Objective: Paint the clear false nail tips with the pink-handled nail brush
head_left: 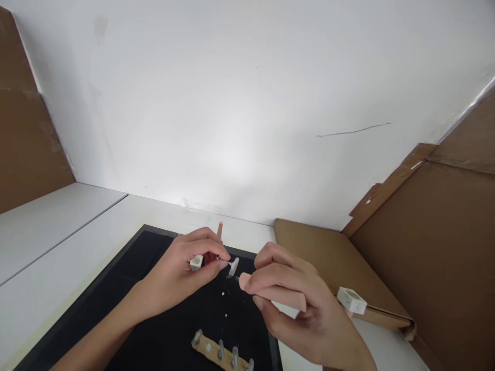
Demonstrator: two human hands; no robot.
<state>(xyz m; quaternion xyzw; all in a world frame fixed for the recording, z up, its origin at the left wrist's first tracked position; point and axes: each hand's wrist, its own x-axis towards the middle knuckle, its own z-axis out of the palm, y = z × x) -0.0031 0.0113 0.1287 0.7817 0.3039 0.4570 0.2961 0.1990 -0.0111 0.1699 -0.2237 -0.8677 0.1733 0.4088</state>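
My left hand [189,260], its thumb and forefinger pinched together, holds a thin stem bearing a small whitish translucent piece [234,266] over the black mat [154,288]. From the right, my right hand [294,304] grips a pink handled tool [274,293], whose dark tip points left, just below the whitish piece. Whether tip and piece touch is too small to tell. Behind my left hand stand a small white block [196,263] and an upright pink stick [220,229], both partly hidden.
A wooden strip [212,351] with several translucent pegs lies at the mat's near edge. White crumbs dot the mat. At the right, a flat cardboard box [320,247] has a white square block [351,300] by its near edge. Cardboard walls [433,232] flank both sides.
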